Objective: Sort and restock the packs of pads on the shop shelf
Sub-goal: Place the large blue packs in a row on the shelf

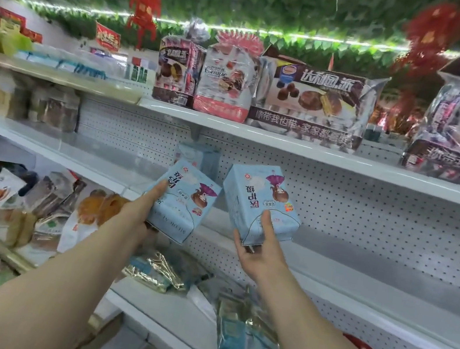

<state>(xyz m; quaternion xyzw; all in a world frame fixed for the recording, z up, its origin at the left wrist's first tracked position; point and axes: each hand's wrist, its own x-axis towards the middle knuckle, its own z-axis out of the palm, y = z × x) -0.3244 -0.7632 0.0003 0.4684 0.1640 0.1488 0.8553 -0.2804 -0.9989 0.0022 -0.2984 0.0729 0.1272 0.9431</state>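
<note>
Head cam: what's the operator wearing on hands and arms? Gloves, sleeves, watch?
Nothing worn that shows. Left hand and right hand are ungloved, no rings on the visible fingers. Left forearm and right forearm are uncovered to the frame's bottom edge: no sleeve, watch or band in view.

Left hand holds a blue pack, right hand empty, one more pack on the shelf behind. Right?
No: the head view shows the right hand gripping a second blue pack. The left hand holds the first pack; a third pack stands on the shelf.
</note>
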